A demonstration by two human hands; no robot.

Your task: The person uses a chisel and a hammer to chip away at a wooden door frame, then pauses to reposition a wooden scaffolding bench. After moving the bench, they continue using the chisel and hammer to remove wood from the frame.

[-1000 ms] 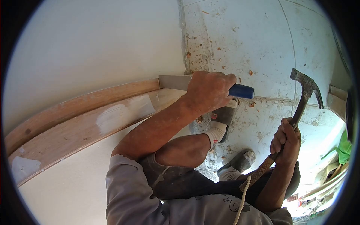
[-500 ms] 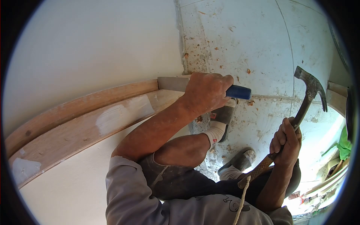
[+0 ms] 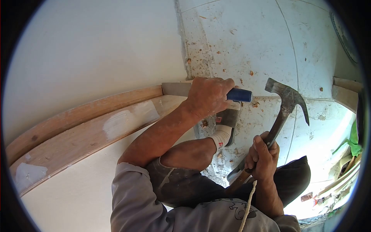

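Note:
My left hand is wrapped round a chisel, whose blue handle end sticks out to the right of the fist. A flat grey blade extends left from the same fist, lying along the wooden frame by the wall. My right hand grips a claw hammer partway along its handle. The hammer head is raised to the right of the chisel's handle end, apart from it, with the claw pointing right and down.
Pale filler patches mark the wood. The white wall borders it. Wood chips and dirt lie on the tiled floor. My bent knee is below my left forearm. Boards and a green cloth are at the far right.
The hammer and my right hand have swung left, bringing the head nearer the chisel handle. My left hand keeps its hold, and the view has shifted slightly.

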